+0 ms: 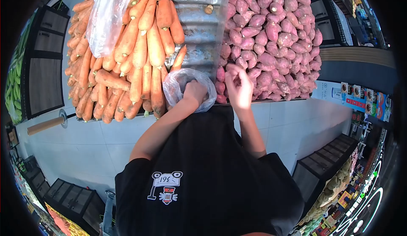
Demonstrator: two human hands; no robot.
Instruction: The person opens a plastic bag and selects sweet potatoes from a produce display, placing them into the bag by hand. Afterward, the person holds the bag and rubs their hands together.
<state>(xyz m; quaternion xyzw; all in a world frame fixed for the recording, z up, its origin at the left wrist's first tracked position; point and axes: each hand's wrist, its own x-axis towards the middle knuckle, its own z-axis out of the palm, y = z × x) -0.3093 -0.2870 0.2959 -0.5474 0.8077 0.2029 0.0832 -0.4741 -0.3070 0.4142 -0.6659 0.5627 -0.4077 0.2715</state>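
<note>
My left hand (195,92) reaches into the mouth of a clear plastic bag (171,87) at the front edge of the display. Its fingers are hidden down in the bag, and what they touch cannot be made out. Over the near left edge of the purple sweet potatoes (271,58) is my right hand (239,85), with bent fingers, a gap by the thumb and nothing visible between them. Orange carrots (140,49) are heaped left of the bag.
Another clear plastic bag (111,17) lies over the carrots. Between the two heaps runs a ridged metallic surface (195,32) with a transparent divider (221,28) beside it. A cardboard-coloured roll (45,125) juts out at the left. Dark cabinets (45,60) stand beyond it.
</note>
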